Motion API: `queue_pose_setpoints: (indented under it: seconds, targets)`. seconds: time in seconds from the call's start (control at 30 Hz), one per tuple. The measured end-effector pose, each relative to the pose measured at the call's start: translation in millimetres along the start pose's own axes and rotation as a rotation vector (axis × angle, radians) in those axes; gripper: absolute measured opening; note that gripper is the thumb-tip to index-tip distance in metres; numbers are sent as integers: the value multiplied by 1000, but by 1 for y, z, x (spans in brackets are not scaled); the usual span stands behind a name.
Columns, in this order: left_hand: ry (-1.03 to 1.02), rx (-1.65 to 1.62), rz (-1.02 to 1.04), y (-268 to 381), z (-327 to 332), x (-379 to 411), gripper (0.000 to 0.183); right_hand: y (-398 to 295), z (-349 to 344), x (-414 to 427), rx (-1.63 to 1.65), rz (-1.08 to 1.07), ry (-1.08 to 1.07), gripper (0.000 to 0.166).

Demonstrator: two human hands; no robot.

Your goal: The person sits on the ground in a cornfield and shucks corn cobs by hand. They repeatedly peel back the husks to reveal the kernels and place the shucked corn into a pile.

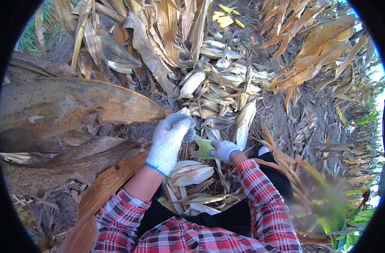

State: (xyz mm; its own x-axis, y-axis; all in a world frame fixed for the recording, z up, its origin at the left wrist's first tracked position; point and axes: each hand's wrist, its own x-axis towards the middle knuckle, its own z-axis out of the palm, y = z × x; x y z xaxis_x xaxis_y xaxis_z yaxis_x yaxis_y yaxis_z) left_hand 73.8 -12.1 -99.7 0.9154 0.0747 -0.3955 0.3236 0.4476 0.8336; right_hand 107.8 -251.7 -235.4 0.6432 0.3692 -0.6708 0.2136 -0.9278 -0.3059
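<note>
Both of my hands wear white knit work gloves with blue cuffs. My left hand is curled into a fist, apparently around an ear of corn. A pale husk tip shows just beyond the fist; the glove hides the rest. To its right and slightly lower, my right hand grips a pale green husk leaf, which reaches toward my left fingers. Below my hands lies a pale husk-covered ear. Another husked ear lies above my right hand.
Dry husks and unpeeled ears form a heap ahead. Several bare yellow corn ears lie on the soil beyond it. Large dry corn leaves crowd my left side. Dry stalks and leaves stand at the right; green leaves are at lower right.
</note>
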Motion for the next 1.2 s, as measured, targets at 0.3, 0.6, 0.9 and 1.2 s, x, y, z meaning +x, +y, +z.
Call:
queue_pose_setpoints:
  seconds: [0.3,0.6,0.9,1.2]
  targets:
    - [-131,-261,-351,-61,8,-7,43,-69,-50,-109,1166,-167,354,44]
    - [-91,234,-91,-52,3,0,51,-42,-34,-84,130,106,221,40]
    - [-220,728,104,-57,23,-23,64,-72,-90,-98,803,-23,595,40]
    - [-252,944,8,-50,27,-24,71,-63,-87,-95,674,-112,720,27]
